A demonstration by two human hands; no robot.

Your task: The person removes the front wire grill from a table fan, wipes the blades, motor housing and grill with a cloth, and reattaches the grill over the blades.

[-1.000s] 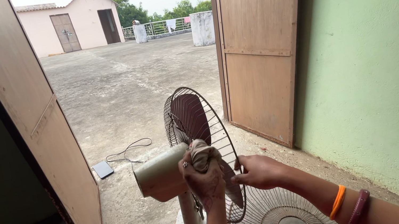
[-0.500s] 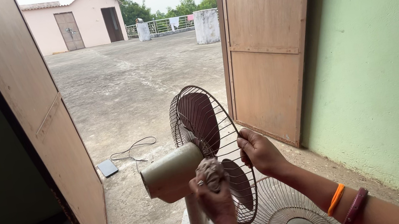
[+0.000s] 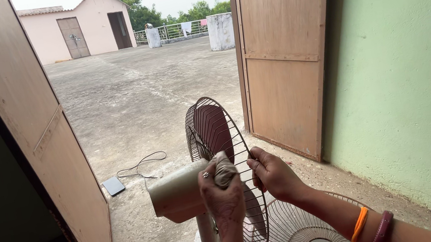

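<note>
step: wiping fan grille, likely mid-clean | left hand (image 3: 222,198) grip clenched on cloth (image 3: 224,171) against rear grille (image 3: 220,155) | right hand (image 3: 272,174) pinching grille rim | fan on floor by doorway | next: firm, steady strokes

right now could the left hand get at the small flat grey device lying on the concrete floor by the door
Probably not without leaning. The left hand is pressing a crumpled cloth to the fan's rear wire guard, and the flat grey device lies well off beyond the beige motor housing.

Single head view, close above fan (image 3: 208,180), facing out doorway toward courtyard.
</note>
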